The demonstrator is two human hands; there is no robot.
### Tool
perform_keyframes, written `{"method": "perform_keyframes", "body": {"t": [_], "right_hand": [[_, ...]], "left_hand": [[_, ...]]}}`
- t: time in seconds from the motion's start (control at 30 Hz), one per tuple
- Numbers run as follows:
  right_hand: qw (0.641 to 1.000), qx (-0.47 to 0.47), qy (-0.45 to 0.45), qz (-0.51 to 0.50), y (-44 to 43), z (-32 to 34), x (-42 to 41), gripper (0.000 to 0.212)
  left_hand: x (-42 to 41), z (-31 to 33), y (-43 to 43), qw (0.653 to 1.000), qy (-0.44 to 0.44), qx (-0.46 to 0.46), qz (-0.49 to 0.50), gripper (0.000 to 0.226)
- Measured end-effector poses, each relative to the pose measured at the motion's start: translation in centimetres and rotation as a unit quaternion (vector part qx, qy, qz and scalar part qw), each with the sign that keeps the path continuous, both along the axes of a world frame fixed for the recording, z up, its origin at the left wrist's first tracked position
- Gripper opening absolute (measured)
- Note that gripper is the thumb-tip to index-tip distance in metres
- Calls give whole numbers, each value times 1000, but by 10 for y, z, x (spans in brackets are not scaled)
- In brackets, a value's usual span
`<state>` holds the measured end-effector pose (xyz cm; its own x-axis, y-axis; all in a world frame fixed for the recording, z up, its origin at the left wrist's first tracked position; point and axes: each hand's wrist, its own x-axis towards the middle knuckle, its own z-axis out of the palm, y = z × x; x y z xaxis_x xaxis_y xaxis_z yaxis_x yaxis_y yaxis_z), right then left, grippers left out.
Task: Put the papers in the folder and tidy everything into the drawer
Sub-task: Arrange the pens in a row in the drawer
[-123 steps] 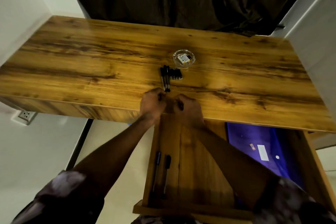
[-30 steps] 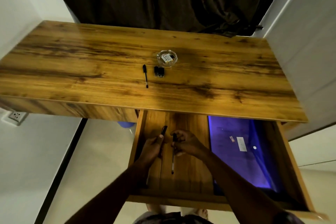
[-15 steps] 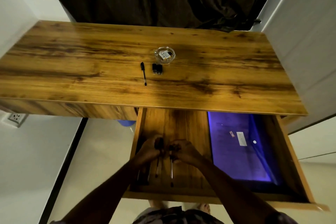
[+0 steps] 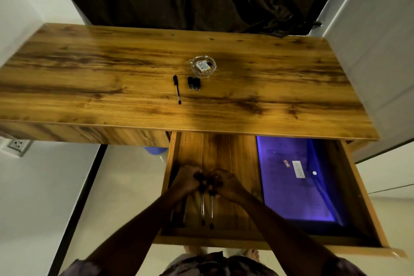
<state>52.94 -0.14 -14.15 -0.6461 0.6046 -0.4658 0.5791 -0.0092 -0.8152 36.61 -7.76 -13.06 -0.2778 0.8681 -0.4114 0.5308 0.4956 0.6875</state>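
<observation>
The fingers (image 4: 195,173) of the left hand (image 4: 187,182) are curled round the cap end of the left-hand pen (image 4: 203,208). The fingers (image 4: 216,177) of the right hand (image 4: 227,186) grip the cap end of the right-hand pen (image 4: 211,209) in the same way. The two fists sit knuckle to knuckle, so close that I cannot tell whether they touch. Both hands are inside the pulled-out drawer (image 4: 212,240), over its left half. The two pens run side by side and parallel along the drawer's wooden floor, tips pointing toward the drawer's front wall; whether they rest on the floor or hang just above it is not clear. Nearer the drawer's left wall lie dark slim shapes (image 4: 178,215), too shadowed to make out. The purple folder (image 4: 295,197) lies flat in the drawer's right half and fills most of it, with a white label (image 4: 298,169) on its upper face. Beyond the drawer's back, the desk top (image 4: 89,78) overhangs it. On the desk, past the drawer's left half, lies a black pen (image 4: 177,89). Small black pieces (image 4: 194,83) sit a little farther toward the drawer's right, and a glass ashtray (image 4: 192,65) stands just behind them.
</observation>
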Motion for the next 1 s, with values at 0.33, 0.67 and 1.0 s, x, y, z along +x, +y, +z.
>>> {"method": "perform_keyframes", "body": {"t": [0.33, 0.67, 1.0], "right_hand": [[998, 54, -8, 2, 7, -9, -2, 20], [998, 58, -30, -21, 2, -17, -8, 18], [995, 47, -56, -67, -8, -35, -12, 24]], "left_hand": [[-4, -8, -3, 998, -14, -24, -61, 15], [-3, -17, 2, 989, 79, -57, -112, 25], [3, -20, 0, 990, 87, -48, -97, 29]]}}
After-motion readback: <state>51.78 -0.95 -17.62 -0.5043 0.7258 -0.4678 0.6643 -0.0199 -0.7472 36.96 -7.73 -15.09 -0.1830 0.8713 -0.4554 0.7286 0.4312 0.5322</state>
